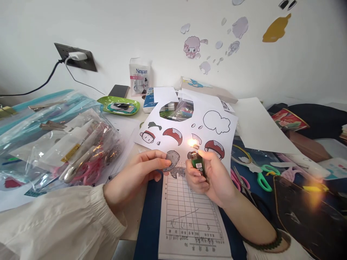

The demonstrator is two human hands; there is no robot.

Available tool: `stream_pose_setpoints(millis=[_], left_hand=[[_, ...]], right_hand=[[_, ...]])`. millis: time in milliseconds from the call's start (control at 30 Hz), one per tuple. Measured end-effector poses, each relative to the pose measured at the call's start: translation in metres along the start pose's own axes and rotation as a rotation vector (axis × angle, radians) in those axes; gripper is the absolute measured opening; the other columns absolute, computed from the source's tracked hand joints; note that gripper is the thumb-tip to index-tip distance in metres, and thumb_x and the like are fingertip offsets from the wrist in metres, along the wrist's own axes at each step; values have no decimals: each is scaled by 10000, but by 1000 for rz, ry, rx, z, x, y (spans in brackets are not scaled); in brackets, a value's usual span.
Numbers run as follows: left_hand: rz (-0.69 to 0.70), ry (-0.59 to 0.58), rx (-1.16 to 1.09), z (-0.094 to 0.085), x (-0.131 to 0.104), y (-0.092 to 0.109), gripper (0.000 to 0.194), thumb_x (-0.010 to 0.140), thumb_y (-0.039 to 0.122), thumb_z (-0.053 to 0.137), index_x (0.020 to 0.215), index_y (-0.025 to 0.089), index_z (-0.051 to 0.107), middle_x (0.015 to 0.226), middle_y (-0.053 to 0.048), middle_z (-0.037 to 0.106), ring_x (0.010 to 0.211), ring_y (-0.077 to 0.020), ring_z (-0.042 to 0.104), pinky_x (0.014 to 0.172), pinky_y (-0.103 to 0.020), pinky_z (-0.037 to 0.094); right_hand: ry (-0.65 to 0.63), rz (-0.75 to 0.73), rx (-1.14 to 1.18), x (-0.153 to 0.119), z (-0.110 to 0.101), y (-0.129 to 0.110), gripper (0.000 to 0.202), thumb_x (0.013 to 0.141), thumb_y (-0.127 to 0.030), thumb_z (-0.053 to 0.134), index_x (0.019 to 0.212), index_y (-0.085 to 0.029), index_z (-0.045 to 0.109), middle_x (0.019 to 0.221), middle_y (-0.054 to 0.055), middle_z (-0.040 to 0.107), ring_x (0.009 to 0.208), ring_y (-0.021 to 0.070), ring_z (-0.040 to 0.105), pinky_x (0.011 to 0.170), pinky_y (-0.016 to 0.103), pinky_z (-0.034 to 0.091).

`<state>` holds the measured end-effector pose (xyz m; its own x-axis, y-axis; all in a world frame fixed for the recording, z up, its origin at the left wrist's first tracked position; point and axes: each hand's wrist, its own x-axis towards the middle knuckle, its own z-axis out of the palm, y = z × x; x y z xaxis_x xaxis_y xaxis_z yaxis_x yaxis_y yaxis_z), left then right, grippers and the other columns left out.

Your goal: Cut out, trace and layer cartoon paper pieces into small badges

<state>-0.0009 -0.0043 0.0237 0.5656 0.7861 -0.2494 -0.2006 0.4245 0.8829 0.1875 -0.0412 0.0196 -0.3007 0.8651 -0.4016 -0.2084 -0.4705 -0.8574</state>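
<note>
My right hand [202, 175] is wrapped round a green lighter [199, 163], the thumb at its top. A bright flame [192, 142] burns at its head. Between thumb and fingers, my left hand [145, 164] pinches a small grey, translucent cut-out piece [172, 159], held apart from the flame to its left. Below that piece, another greyish cut-out [179, 172] shows near the top of a printed form pad [189, 213] with handwriting. Behind both hands lies a white sheet [187, 124] with red mushroom-cap shapes, a small face and a cloud outline.
Clear plastic bags [89, 133] with tools fill the left side. A green dish [121, 106] and a Nexcare pack [140, 77] stand behind. On the right are green-handled scissors [265, 177], black scissors [252, 195] and a dark brown case [303, 216].
</note>
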Motion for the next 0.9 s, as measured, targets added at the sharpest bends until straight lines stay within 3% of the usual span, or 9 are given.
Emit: stream_pose_setpoints(millis=[267, 433, 600, 900], left_hand=[[10, 7, 11, 1, -1, 3, 161, 698, 295, 755, 668, 169, 660, 708, 14, 564, 614, -98, 419, 563, -238, 322], [-7, 40, -10, 1, -1, 3, 170, 681, 296, 778, 667, 175, 659, 701, 20, 551, 630, -99, 428, 561, -236, 325], [-18, 117, -31, 0, 0, 2, 182, 628, 295, 806, 672, 170, 680, 680, 14, 542, 643, -110, 456, 553, -241, 325], [11, -16, 24, -2, 0, 1, 199, 705, 330, 760, 662, 172, 646, 640, 7, 608, 608, -104, 465, 561, -240, 306]], right_hand=[[-124, -3, -204, -8, 3, 2, 383, 862, -470, 408, 585, -207, 378, 516, -86, 231, 451, 67, 113, 436, 245, 83], [-77, -33, 14, -4, -4, -1, 461, 817, -573, 407, 531, -215, 359, 467, -89, 214, 411, 57, 92, 381, 223, 67], [-55, -68, 199, 1, -7, -3, 453, 791, -576, 427, 526, -215, 357, 460, -85, 212, 393, 50, 110, 352, 199, 80], [-59, 6, -127, -6, 3, 2, 413, 821, -533, 396, 571, -207, 357, 510, -84, 224, 444, 55, 111, 425, 237, 78]])
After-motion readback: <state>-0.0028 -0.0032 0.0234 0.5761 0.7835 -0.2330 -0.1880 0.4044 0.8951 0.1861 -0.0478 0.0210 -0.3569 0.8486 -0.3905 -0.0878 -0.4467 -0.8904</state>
